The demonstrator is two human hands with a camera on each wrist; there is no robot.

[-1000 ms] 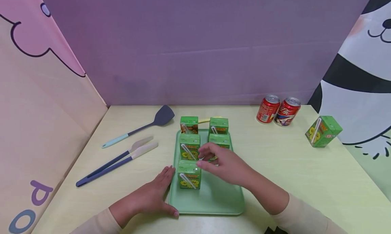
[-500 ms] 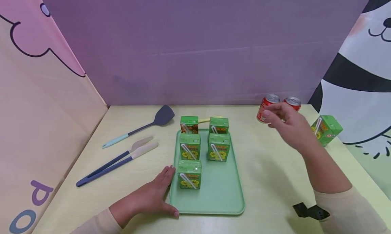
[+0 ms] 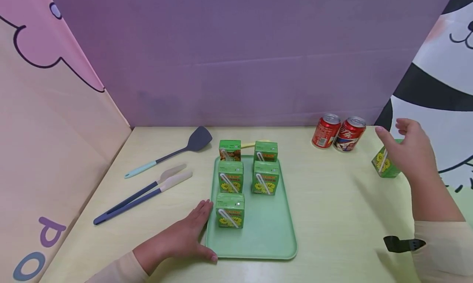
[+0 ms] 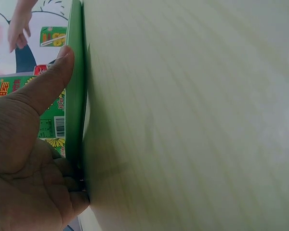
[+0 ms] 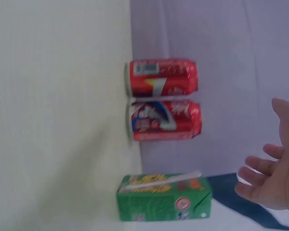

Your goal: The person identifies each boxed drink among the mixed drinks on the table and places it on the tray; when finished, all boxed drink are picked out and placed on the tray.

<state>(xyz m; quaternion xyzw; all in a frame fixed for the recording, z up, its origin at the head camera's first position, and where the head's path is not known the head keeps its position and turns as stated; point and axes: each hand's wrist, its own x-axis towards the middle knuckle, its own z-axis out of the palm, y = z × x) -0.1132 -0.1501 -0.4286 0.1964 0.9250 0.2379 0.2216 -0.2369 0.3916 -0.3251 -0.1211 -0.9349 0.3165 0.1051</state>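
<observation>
My left hand point(image 3: 181, 238) rests at the near left edge of a light green tray point(image 3: 266, 229), fingers along its side and thumb at the front corner. In the left wrist view, the thumb point(image 4: 48, 82) lies against the rim. Several green drink cartons with white straws, such as the front one point(image 3: 230, 217), stand upright on the tray in two columns. Over at the right, my right hand point(image 3: 415, 151) is held above a separate green drink carton point(image 3: 383, 164), partly covering it in the head view. A gap shows between hand and carton point(image 5: 164, 204) in the right wrist view.
Two red cans point(image 3: 326, 131) stand side by side at the back right. A dark spatula point(image 3: 198, 139) and blue-handled tongs point(image 3: 140, 196) lie left of the tray. Something thin and yellow point(image 3: 248, 144) lies behind the cartons. A purple backdrop point(image 3: 236, 61) closes off the table's far side.
My right hand has left the carton in the tray's right column and moved far right, past the cans, to the separate carton. The left hand stays at the tray's edge.
</observation>
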